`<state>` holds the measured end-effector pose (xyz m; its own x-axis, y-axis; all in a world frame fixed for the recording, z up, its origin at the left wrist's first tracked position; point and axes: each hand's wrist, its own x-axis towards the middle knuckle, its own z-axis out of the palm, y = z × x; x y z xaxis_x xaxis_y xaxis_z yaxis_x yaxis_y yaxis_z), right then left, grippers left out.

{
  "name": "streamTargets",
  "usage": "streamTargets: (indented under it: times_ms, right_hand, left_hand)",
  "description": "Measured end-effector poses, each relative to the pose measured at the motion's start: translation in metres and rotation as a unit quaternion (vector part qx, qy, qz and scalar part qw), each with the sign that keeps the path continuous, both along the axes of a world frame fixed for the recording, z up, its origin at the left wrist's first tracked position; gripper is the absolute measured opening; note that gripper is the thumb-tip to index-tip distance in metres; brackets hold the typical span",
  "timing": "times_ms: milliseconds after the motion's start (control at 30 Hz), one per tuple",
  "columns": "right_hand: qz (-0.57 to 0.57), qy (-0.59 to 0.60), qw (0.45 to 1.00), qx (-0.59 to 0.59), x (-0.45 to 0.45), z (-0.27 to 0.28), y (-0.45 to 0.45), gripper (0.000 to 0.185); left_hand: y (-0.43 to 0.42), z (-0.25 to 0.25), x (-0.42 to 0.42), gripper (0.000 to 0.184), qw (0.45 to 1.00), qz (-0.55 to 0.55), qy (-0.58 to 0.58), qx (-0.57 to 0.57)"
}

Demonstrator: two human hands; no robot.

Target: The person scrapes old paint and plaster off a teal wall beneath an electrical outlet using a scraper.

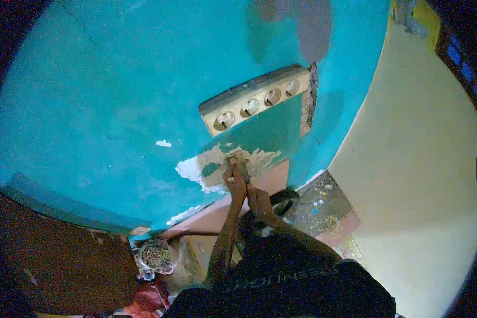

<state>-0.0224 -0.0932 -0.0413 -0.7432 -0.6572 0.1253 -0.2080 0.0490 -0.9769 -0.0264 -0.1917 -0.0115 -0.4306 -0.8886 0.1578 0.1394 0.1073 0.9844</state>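
My left hand (pixel 234 183) is raised to a turquoise wall (pixel 90 106), its fingers closed around the upper part of a scraper-like tool (pixel 243 168). Just right of it and lower, my right hand (pixel 258 201) is closed around the tool's lower end. The tool's top edge lies at a bare, whitish patch (pixel 265 158) where paint is gone. A pale wooden board (pixel 259 102) with several round sockets is mounted above the patch, tilted in view.
A brown panel (pixel 63 259) stands at the lower left, beside a patterned item (pixel 156 257) and red cloth or plastic (pixel 148 299). Paint-specked floor (pixel 323 204) shows at the right, by a cream wall (pixel 424 143). A dark ring-shaped object (pixel 287 200) lies near my right hand.
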Motion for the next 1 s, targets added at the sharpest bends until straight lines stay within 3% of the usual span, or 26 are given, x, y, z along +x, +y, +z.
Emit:
streamTargets:
  times_ms: [67, 167, 233, 267, 300, 367, 400, 433, 467, 500, 533, 600, 667, 733, 767, 800, 833, 867, 933, 967, 1000]
  right_hand:
    - [-0.01, -0.015, 1.0, 0.004, 0.007, 0.009, 0.001, 0.052]
    - [0.0, -0.055, 0.998, -0.031, 0.006, 0.009, -0.003, 0.055]
    - [-0.06, 0.094, 0.993, -0.04, 0.005, -0.031, -0.014, 0.055]
    - [-0.059, 0.094, 0.993, -0.04, 0.01, -0.034, -0.009, 0.055]
    - [-0.06, 0.105, 0.992, -0.026, 0.01, -0.034, -0.007, 0.056]
    - [-0.062, 0.12, 0.991, -0.018, 0.001, -0.022, -0.014, 0.056]
    - [-0.042, 0.063, 0.997, -0.013, 0.002, -0.006, -0.013, 0.056]
    - [-0.021, 0.003, 1.0, -0.005, 0.004, 0.007, -0.011, 0.056]
    - [-0.004, -0.076, 0.997, -0.001, 0.007, 0.019, -0.008, 0.054]
    - [-0.004, -0.077, 0.997, 0.0, 0.009, 0.012, -0.009, 0.054]
    - [0.007, -0.114, 0.993, -0.011, 0.009, 0.001, -0.012, 0.052]
    - [0.009, -0.152, 0.988, -0.025, 0.008, -0.018, -0.013, 0.05]
    - [-0.016, -0.002, 1.0, -0.003, 0.005, -0.026, -0.015, 0.048]
    - [-0.04, 0.05, 0.996, -0.057, 0.002, -0.009, -0.02, 0.047]
    - [-0.056, 0.1, 0.988, -0.105, 0.004, 0.002, -0.02, 0.047]
    - [-0.036, 0.022, 0.988, -0.148, 0.007, 0.026, -0.016, 0.047]
    - [-0.035, 0.02, 0.988, -0.146, 0.008, 0.028, -0.014, 0.047]
    - [-0.022, -0.034, 0.995, -0.093, 0.008, 0.029, -0.013, 0.047]
    - [-0.005, -0.082, 0.996, -0.046, 0.006, 0.021, -0.015, 0.048]
    - [-0.042, 0.026, 0.997, -0.067, 0.008, 0.003, -0.016, 0.05]
    - [-0.08, 0.133, 0.984, -0.089, 0.01, 0.002, -0.017, 0.052]
  left_hand:
    - [-0.002, 0.013, 0.0, 0.034, 0.994, -0.009, 0.086, -0.073]
    - [-0.032, -0.037, 0.01, 0.036, 0.998, -0.057, -0.008, -0.034]
    - [-0.048, -0.076, 0.007, 0.032, 0.994, -0.059, -0.016, -0.087]
    - [-0.051, -0.087, 0.009, 0.029, 0.988, -0.061, -0.026, -0.139]
    - [-0.041, -0.073, 0.007, 0.029, 0.988, -0.06, -0.024, -0.142]
    - [-0.007, -0.018, 0.0, 0.035, 0.987, 0.006, 0.12, -0.103]
    - [-0.016, -0.001, 0.008, 0.037, 0.963, 0.037, -0.027, -0.266]
    - [-0.024, -0.01, 0.009, 0.037, 0.964, 0.037, -0.032, -0.263]
    - [-0.03, -0.021, 0.008, 0.037, 0.988, 0.011, -0.035, -0.153]
    - [-0.033, -0.028, 0.006, 0.038, 0.998, -0.016, -0.037, -0.044]
    - [-0.012, 0.01, 0.011, 0.036, 0.997, -0.066, 0.023, 0.013]
    - [-0.016, -0.03, 0.009, 0.036, 0.997, -0.043, 0.052, -0.045]
    - [-0.023, -0.049, -0.001, 0.035, 0.991, -0.022, 0.084, -0.105]
    - [-0.025, -0.04, -0.01, 0.037, 0.989, 0.089, 0.118, -0.028]
    - [-0.028, -0.031, -0.006, 0.037, 0.989, 0.087, 0.114, -0.025]
    - [-0.025, 0.003, 0.003, 0.038, 0.998, 0.008, 0.054, 0.003]
    - [-0.024, 0.023, 0.009, 0.039, 0.997, -0.069, -0.003, 0.028]
    - [-0.046, -0.024, 0.002, 0.041, 1.0, -0.015, -0.01, 0.017]
    - [-0.031, -0.022, 0.0, 0.035, 0.998, -0.011, 0.034, -0.045]
    - [-0.023, -0.019, 0.001, 0.033, 0.992, -0.008, 0.077, -0.103]
    - [-0.019, -0.017, 0.01, 0.042, 0.987, 0.017, -0.042, -0.151]
